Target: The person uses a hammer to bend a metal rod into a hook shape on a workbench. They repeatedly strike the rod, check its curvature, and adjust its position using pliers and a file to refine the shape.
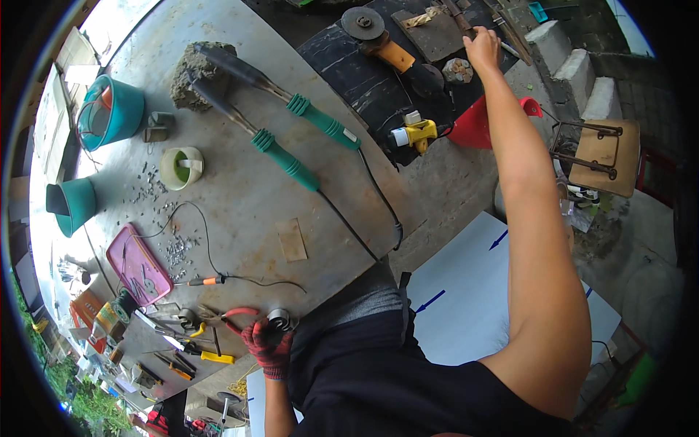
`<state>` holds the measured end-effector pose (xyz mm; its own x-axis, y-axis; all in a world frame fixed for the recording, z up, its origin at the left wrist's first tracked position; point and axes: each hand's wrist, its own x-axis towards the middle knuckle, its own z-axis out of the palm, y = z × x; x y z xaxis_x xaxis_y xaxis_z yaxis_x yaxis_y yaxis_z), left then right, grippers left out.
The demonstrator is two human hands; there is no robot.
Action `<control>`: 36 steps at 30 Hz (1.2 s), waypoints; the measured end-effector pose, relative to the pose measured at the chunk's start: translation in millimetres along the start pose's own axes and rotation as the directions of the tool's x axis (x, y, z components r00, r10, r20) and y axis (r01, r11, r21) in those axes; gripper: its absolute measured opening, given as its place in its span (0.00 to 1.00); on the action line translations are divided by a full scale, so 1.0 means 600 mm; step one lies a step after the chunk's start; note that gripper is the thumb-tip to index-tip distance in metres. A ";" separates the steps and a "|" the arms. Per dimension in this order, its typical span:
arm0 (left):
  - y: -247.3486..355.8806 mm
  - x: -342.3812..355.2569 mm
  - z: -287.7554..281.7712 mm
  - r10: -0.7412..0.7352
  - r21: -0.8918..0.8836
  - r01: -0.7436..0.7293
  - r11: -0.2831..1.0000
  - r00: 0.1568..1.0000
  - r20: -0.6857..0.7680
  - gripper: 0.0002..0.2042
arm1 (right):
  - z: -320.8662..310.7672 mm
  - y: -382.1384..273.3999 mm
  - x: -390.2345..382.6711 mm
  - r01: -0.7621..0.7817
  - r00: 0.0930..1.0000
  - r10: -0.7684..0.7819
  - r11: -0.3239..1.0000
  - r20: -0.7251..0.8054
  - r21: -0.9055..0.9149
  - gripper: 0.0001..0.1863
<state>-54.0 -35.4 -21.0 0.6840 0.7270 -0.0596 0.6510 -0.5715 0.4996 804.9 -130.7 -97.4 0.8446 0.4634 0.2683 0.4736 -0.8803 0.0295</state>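
Observation:
My left hand (268, 349), in a red and black glove, is at the table's near edge with its fingers curled. Against its fingertips is a small grey metal ring-shaped piece (279, 316). Pliers with red handles (240, 312) lie beside the glove, one handle running up to it. What the curled fingers hold is hidden. My bare right hand (483, 49) reaches far out over the dark bench, its fingers closed at the end of a rusty metal bar (457, 14). Close by it lie a round lumpy piece (457, 71) and a flat rusty plate (426, 35).
Two green-handled soldering irons (291, 162) rest their tips on a grey block (191, 81). On the metal table (240, 197) stand teal buckets (120, 109), a cup (182, 169) and a pink tray (137, 266). An angle grinder (393, 54) and a red bucket (473, 125) are near my right arm.

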 end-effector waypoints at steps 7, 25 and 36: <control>0.007 -0.011 -0.002 -0.078 -0.050 0.081 0.996 0.996 0.043 0.38 | 0.047 0.017 0.054 -0.019 0.993 0.025 0.999 0.116 -0.047 0.31; 0.027 -0.001 0.002 -0.037 -0.037 0.035 0.999 0.998 -0.043 0.39 | -0.041 -0.020 0.061 -0.001 0.998 0.016 0.972 -0.066 0.234 0.19; 0.032 0.036 0.006 0.064 -0.072 -0.075 0.995 0.987 -0.144 0.35 | -0.437 -0.208 -0.289 0.363 0.892 -0.452 0.710 -0.006 0.603 0.17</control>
<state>-25.9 -31.9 -15.8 0.6697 0.7362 0.0977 0.5725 -0.5956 0.5635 533.9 -128.2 104.6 0.5382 0.8105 0.2314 0.7937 -0.3950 -0.4626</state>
